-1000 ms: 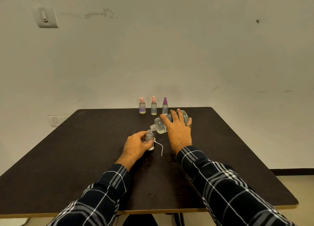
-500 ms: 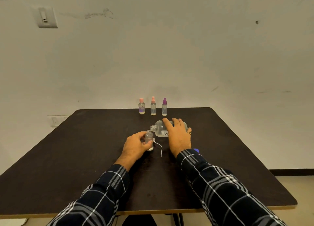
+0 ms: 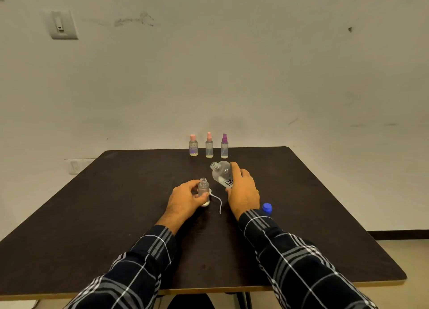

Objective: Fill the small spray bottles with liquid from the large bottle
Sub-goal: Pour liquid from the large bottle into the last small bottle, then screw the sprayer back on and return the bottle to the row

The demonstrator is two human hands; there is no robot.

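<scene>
My left hand (image 3: 185, 198) grips a small open spray bottle (image 3: 203, 188) standing upright on the dark table (image 3: 92, 216). Its white spray top with a thin tube (image 3: 217, 200) lies just right of it. My right hand (image 3: 242, 190) holds the large clear bottle (image 3: 221, 173), uncapped, nearly upright and leaning a little left, its mouth up and apart from the small bottle. Three capped small spray bottles stand in a row at the far edge: pink-capped (image 3: 193, 145), pink-topped (image 3: 209, 145) and purple-topped (image 3: 224, 146).
A blue cap (image 3: 267, 208) lies on the table by my right wrist. The table's far edge meets a pale wall (image 3: 232, 76). My plaid sleeves cover the near middle of the table.
The large bottle was tipped with its mouth over the small bottle; my right hand has swung it back toward upright and away. My left hand and the small bottle stayed put.
</scene>
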